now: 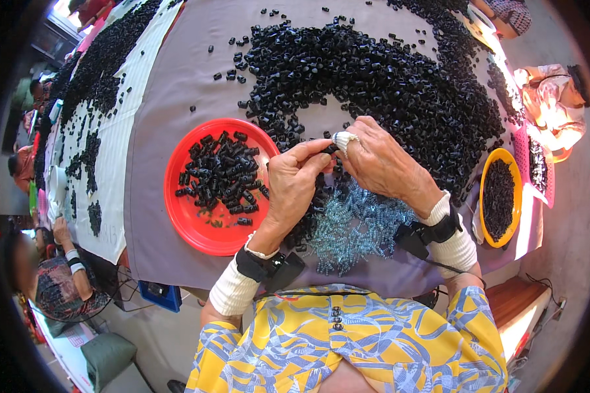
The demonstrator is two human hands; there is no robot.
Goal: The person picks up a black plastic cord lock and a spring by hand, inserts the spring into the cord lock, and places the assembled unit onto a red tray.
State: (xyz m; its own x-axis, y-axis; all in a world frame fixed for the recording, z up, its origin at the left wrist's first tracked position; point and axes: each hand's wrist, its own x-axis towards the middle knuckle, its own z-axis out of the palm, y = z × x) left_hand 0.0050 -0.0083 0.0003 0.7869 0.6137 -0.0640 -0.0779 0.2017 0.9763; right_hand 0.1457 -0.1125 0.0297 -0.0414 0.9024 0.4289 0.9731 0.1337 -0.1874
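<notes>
Over the middle of the table, my left hand [292, 180] and my right hand [387, 160] meet fingertip to fingertip. Both are closed around one small black plastic cord lock [332, 149], mostly covered by the fingers. A white finger cover [345, 140] wraps a finger of my right hand. Left of my hands, a red plate [177, 219] holds a pile of black cord locks [219, 170]. Below my right hand lies a heap of small bluish metal springs [354, 229]. Loose black barrel-shaped pieces [373, 72] spread beyond my hands in a large heap.
At the right table edge stands a yellow bowl [518, 180] filled with thin black pieces [498, 200], beside a pink basket [549, 187]. A white-covered table [128, 147] with more black pieces runs along the left. Other people sit at both sides.
</notes>
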